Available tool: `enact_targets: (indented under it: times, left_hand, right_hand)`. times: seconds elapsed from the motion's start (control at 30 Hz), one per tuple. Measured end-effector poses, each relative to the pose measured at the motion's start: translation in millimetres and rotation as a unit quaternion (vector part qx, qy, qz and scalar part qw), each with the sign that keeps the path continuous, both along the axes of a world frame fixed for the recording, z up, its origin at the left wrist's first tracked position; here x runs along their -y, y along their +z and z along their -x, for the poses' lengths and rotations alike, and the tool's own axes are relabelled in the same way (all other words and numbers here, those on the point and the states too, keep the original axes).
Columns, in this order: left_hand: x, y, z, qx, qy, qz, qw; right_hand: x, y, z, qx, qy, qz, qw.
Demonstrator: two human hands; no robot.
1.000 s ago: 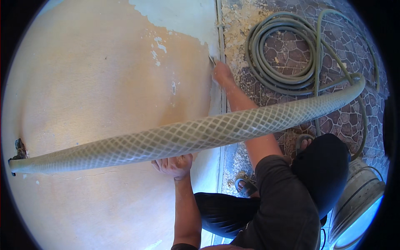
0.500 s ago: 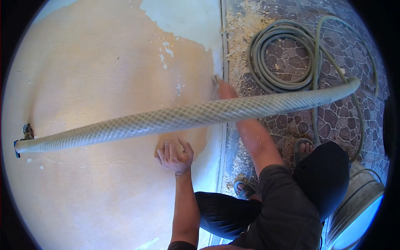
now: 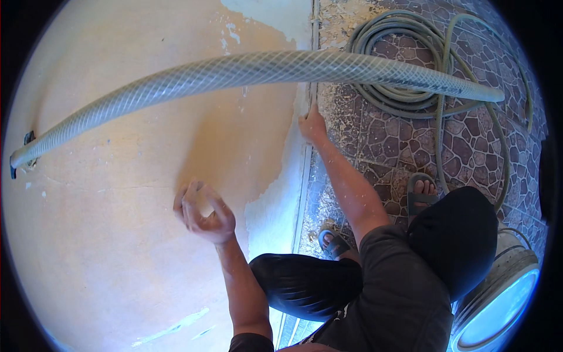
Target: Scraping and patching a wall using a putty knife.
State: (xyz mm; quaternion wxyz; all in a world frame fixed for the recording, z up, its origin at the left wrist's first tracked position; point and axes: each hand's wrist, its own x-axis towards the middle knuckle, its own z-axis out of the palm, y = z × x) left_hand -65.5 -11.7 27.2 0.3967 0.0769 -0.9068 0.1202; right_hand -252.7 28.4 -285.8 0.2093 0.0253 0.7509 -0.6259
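A wall with tan and white patches (image 3: 117,234) fills the left side of the view. My left hand (image 3: 206,214) is raised near it, empty, with loosely curled fingers and the thumb apart; whether it touches the wall I cannot tell. Farther out, my right hand (image 3: 314,125) is closed at the wall's lower edge, beside a narrow strip (image 3: 308,158) where wall and floor meet. Something thin seems to stick out beyond its fingers, too small to make out. A thick, clear, mesh-patterned hose (image 3: 234,73) arches across the view, above both hands.
The thick hose starts at a dark tap (image 3: 29,141) on the left. A coiled greenish hose (image 3: 404,108) lies on the stone-patterned floor (image 3: 393,141). Pale flakes (image 3: 337,29) litter the floor along the wall. A bucket (image 3: 498,299) stands at lower right, near my sandalled feet.
My left hand has shifted left and slightly nearer, away from the strip. My right hand, blurred before, is now sharper at the wall's edge. The thick hose sits higher in view.
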Motion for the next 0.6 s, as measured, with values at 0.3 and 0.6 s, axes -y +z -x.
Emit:
enact_targets:
  times: [0.3,0.6]
  left_hand:
    - [9,15,-32,-0.001,0.036,0.07,0.997]
    - [11,7,-30,0.008,0.005,0.045,0.999]
  right_hand:
    - [-11,44,-97,0.063,0.061,0.011,0.996]
    - [-21,-35,57,-0.073,-0.006,0.11,0.991]
